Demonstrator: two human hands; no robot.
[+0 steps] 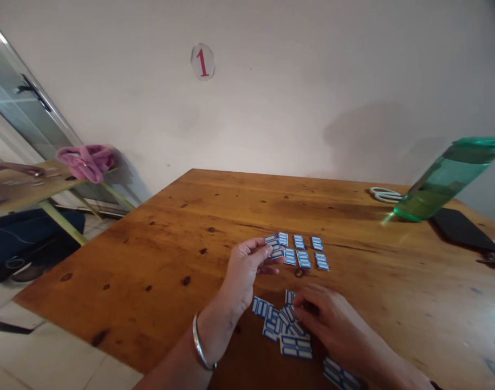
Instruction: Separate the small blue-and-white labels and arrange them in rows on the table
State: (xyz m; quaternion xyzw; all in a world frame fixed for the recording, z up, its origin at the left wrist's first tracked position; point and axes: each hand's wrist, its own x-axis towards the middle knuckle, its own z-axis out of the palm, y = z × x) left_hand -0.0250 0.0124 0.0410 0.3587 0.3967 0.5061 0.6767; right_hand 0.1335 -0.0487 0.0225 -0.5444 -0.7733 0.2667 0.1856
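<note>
My left hand [247, 265], with a silver bangle at the wrist, pinches a small sheet of blue-bordered white labels [275, 247] between thumb and fingers. It is held just above the left end of two short rows of similar label sheets [303, 259] laid on the table. Nearer to me lies a loose, overlapping pile of label sheets [295, 345]. My right hand [326, 317] is at the right side of that pile, its fingers curled and closed on the edge of a sheet there. Another few sheets [337, 374] lie partly under my right forearm.
The wooden table [166, 238] reaches the wall. On the right stand a green bottle [446, 181], a coiled white cable [384, 194] and a dark phone [462, 228]. At left, another person's hand [30, 170] is over a second table beside a pink cloth [87, 161].
</note>
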